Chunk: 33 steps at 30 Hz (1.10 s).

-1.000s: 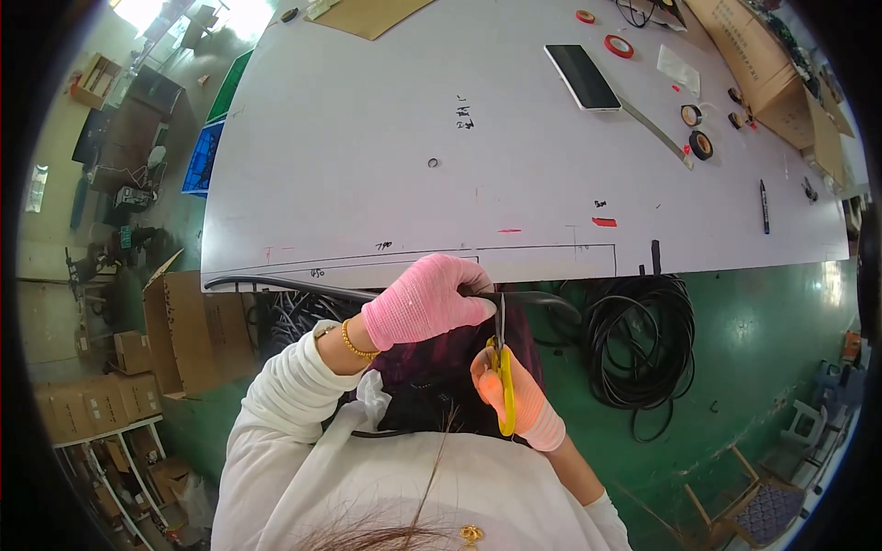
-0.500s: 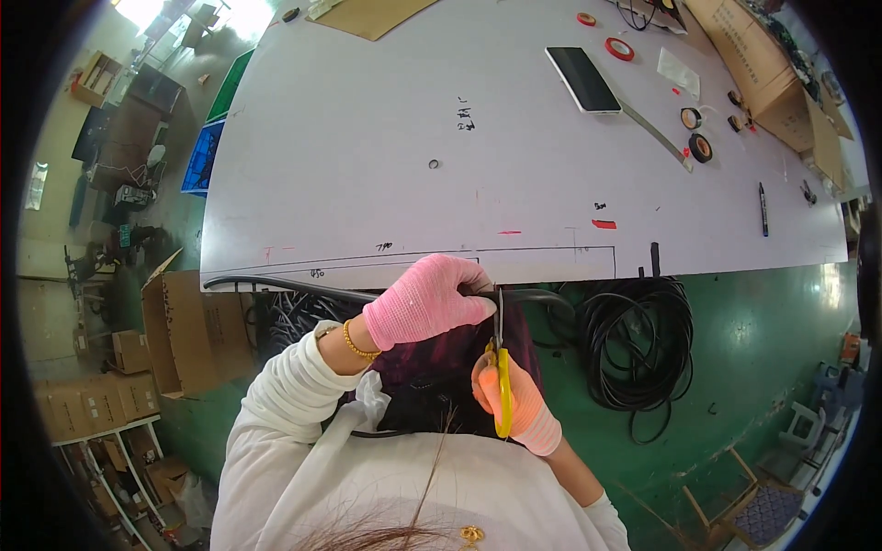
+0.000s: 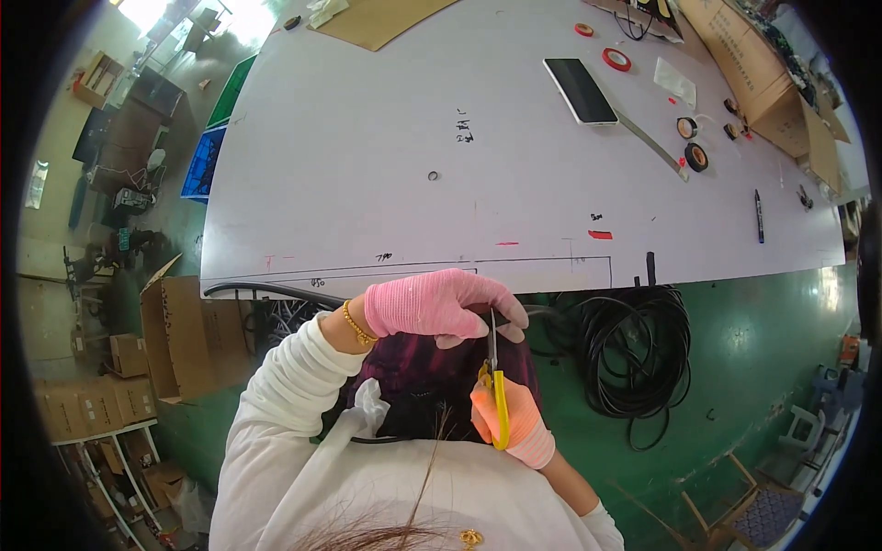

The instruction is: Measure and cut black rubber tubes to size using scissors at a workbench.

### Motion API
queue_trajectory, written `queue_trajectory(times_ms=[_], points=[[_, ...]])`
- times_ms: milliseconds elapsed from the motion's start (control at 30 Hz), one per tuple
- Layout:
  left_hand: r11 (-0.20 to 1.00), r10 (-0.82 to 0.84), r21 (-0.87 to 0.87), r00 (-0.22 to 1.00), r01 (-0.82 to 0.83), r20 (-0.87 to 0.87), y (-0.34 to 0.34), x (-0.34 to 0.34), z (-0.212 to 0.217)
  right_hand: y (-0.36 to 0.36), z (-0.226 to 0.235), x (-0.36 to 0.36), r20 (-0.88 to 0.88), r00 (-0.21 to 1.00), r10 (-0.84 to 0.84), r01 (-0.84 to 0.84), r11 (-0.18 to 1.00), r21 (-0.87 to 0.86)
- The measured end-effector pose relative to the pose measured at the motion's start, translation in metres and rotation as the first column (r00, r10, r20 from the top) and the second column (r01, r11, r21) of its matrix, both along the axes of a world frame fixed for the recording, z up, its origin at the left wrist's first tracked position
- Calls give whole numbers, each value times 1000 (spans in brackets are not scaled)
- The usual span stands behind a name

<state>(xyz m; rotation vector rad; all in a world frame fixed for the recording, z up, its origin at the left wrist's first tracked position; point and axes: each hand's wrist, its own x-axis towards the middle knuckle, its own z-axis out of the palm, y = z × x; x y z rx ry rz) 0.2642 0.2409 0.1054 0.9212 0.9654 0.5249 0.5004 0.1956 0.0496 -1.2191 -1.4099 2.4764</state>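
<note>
My left hand (image 3: 439, 308), in a pink glove, is curled at the table's front edge around a long black tube (image 3: 276, 291). The tube lies along the edge from the left, passes behind the hand and shows again, blurred, to its right. Its stretch inside the fingers is mostly hidden. In an orange glove, my right hand (image 3: 519, 422) grips yellow-handled scissors (image 3: 501, 409) below and to the right. The scissor blades point up to the tips of my left fingers and thumb. Whether they touch the tube, I cannot tell.
On the white table (image 3: 349, 165) lie a phone (image 3: 581, 90), a steel ruler (image 3: 650, 145), tape rolls (image 3: 695, 158) and a marker (image 3: 760, 217). A small ring (image 3: 433, 175) sits mid-table. Coiled black tubing (image 3: 634, 367) hangs right of my lap; a cardboard box (image 3: 197, 331) stands left.
My left hand has moved slightly right and down, its fingers now reaching past the scissor blades. The right hand and scissors have shifted down a little.
</note>
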Motion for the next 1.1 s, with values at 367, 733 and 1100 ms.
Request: queue_trajectory(times_ms=[367,733,1100], points=[[999,-23,33,990,19,139,-3,-5,-11,13,-26,36,-389,737,-553,652,732,195],[893,449,44,893,-448,-31,-120,-59,44,49,-43,3,-170,915,-365,373,607,702],[482,711,741,703,-468,-18,-120,8,5,12,25,-94,-317,946,-66,287,621,730]])
